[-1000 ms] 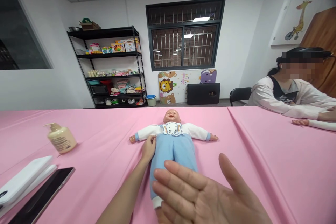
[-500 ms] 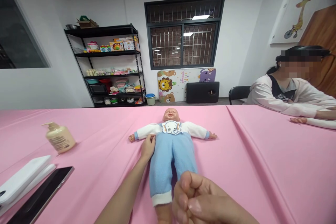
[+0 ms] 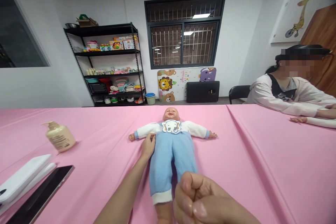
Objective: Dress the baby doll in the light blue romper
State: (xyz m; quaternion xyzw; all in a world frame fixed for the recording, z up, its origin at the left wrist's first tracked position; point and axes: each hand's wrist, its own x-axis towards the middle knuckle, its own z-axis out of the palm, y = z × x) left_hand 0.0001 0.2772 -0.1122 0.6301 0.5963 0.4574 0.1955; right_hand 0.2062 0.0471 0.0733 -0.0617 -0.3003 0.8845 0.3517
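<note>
I seem to be steadying a doll point(image 3: 170, 150), on its back on the pink-covered bench point(image 3: 231, 168), with my left hand point(image 3: 148, 146), grip unclear; my loosely fisted right hand point(image 3: 201, 199) probably needs uncurling next

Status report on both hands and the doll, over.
Left hand at side of doll. Right hand loosely curled, hiding part of one leg. Doll face-up on pink cloth.

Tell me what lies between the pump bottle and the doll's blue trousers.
Head view: pink tablecloth from the pump bottle, then the left hand right beside the blue trousers. The white sleeve there sits slightly farther back.
</note>
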